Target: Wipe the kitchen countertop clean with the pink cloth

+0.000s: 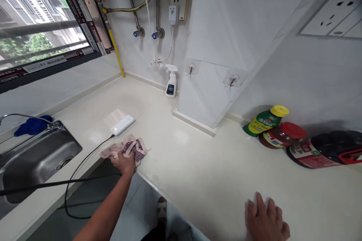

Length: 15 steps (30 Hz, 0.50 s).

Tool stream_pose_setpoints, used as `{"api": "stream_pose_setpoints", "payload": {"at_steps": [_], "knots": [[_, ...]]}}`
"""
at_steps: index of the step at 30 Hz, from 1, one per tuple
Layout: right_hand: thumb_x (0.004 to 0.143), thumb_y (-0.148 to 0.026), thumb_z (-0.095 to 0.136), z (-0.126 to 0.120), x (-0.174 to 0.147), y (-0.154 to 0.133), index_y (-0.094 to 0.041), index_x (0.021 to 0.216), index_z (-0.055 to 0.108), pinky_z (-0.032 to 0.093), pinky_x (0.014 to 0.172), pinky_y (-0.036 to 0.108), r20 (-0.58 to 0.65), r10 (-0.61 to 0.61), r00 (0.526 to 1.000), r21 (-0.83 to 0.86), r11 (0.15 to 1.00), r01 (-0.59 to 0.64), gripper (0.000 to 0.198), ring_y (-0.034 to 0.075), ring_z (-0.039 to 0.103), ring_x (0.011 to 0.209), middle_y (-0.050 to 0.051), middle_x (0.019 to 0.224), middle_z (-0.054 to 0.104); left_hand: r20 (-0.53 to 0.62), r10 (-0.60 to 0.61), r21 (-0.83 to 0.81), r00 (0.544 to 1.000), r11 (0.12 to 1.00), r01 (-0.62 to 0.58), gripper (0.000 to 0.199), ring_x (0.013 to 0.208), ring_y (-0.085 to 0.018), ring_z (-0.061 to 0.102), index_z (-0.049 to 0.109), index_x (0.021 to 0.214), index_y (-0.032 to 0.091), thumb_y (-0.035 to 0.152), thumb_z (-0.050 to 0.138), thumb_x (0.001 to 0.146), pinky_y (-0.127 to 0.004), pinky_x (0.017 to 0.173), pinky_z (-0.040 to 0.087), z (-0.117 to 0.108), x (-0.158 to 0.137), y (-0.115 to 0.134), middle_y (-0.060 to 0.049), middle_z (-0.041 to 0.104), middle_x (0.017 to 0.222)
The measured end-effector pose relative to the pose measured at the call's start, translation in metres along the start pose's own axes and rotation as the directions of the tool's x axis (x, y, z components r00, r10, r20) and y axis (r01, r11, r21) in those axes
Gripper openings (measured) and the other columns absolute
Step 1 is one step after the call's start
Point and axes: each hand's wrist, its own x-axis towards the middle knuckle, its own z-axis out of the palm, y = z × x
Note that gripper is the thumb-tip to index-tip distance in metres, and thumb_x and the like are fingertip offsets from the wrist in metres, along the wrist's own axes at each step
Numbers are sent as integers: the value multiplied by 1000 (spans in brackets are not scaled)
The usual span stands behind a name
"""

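Note:
My left hand (126,162) presses a crumpled pink and purple cloth (138,148) onto the countertop (181,162), near the inner corner of its front edge. The fingers are closed over the cloth, and part of it bunches out to the left. Just behind the cloth lies a white power bank (123,125) with a black cable plugged into its near end. Low on the right, my right hand (267,220) rests palm down on the counter with its fingers spread and nothing in them.
A steel sink (42,158) is at left, with a blue cloth (32,126) behind it. A white spray bottle (171,83) stands against the wall. Along the right wall are a green yellow-capped bottle (264,121), a red-lidded jar (281,135) and a large dark bottle (325,150).

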Motion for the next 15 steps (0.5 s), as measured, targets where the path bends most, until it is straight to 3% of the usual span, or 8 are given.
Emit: {"api": "stream_pose_setpoints", "payload": {"at_steps": [3, 6, 8, 11, 15], "knots": [[101, -58, 24, -6, 0, -4, -26, 155, 43, 29, 110, 74, -4, -11, 1000, 33, 999, 12, 66, 43, 27, 151, 19, 166, 31, 87, -45, 14, 995, 999, 44, 63, 143, -43, 35, 47, 135, 14, 43, 62, 81, -59, 114, 37, 6, -49, -9, -24, 37, 145], [104, -50, 29, -14, 0, -10, -29, 154, 45, 31, 110, 73, -13, -44, 999, 77, 996, 45, 57, 42, 33, 147, 17, 165, 33, 234, -36, 19, 971, 999, 33, 67, 136, -42, 45, 43, 136, 19, 44, 65, 78, -59, 109, 42, 10, -122, -20, -21, 46, 139], [104, -46, 42, -21, -3, -15, -28, 149, 51, 37, 110, 67, -17, -89, 996, 82, 992, 90, 50, 39, 43, 140, 15, 158, 42, 358, -12, 11, 934, 1000, 9, 72, 131, -42, 50, 42, 136, 19, 45, 68, 73, -59, 106, 44, 12, -178, -27, -23, 48, 138], [98, -44, 63, -31, -10, -23, -21, 137, 58, 52, 102, 53, -39, -150, 988, 87, 984, 153, 45, 28, 60, 121, 11, 141, 57, 570, 37, -28, 821, 999, -26, 85, 118, -40, 60, 38, 138, 20, 45, 73, 66, -59, 101, 47, 14, -253, -34, -22, 54, 132], [99, -43, 64, -35, -30, -46, -19, 131, 60, 57, 95, 47, -76, -221, 972, 103, 968, 228, 40, 24, 64, 113, 10, 133, 61, 801, 124, -131, 585, 991, -31, 84, 102, -31, 67, 39, 139, 26, 53, 73, 67, -49, 86, 54, 13, -306, -30, -15, 62, 121]]}}
